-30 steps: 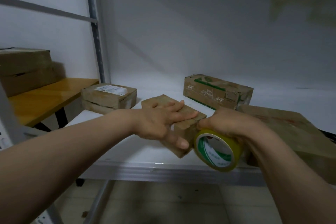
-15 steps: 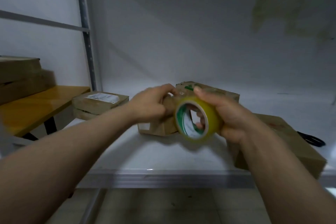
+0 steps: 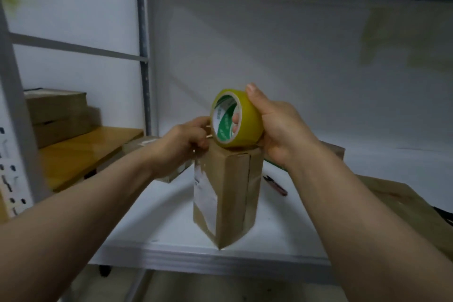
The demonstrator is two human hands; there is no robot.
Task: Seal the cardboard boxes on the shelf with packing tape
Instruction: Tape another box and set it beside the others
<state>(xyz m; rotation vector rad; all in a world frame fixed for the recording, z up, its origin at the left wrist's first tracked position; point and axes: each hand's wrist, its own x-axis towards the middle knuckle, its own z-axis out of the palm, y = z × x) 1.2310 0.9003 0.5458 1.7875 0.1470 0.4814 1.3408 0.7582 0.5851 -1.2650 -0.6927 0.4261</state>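
Note:
A small brown cardboard box [image 3: 228, 193] stands on end near the front of the white shelf [image 3: 171, 225], one corner toward me and a white label on its left face. My right hand [image 3: 272, 127] grips a yellow roll of packing tape [image 3: 235, 120] with a green-and-white core, fingers through the core, the roll resting on the box's top. My left hand [image 3: 186, 140] pinches at the box's upper left edge beside the roll; whether it holds the tape end or the box flap is unclear.
A large cardboard box [image 3: 411, 206] lies at the right. A red-handled cutter [image 3: 275, 185] lies on the shelf behind the small box. Another box [image 3: 142, 144] sits behind my left wrist. A wooden table [image 3: 83, 152] with stacked boxes [image 3: 56, 113] stands left of the shelf post [image 3: 144, 56].
The small box went from lying flat to standing on end. My right hand raised the tape roll from the shelf edge onto the box's top, and my left hand moved to its upper edge.

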